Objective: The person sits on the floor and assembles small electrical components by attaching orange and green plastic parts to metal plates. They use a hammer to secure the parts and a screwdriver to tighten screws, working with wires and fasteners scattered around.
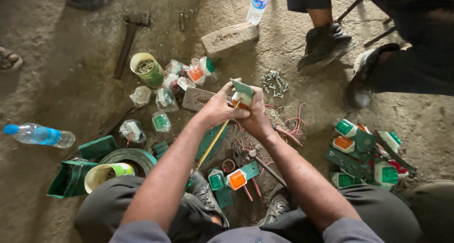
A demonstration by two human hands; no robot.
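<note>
Both my hands meet in the middle of the view over the dirt floor. My right hand (257, 115) grips a small lamp unit (242, 95) with an orange lens, white housing and a green metal bracket. My left hand (218, 107) presses against the same unit and holds a long yellow-handled screwdriver (211, 146) that slants down toward my knee, its tip at the lamp. Below my hands lie a green-lens lamp (216, 180) and an orange-lens lamp (236, 179) on green brackets.
Assembled lamps on green brackets (364, 155) pile at the right. Bagged lamps (165, 99), a tin of screws (146, 68), loose bolts (274, 82), a brick (230, 39), a hammer (127, 42) and water bottles (40, 135) lie around. Another person's legs and shoes (326, 44) are at top right.
</note>
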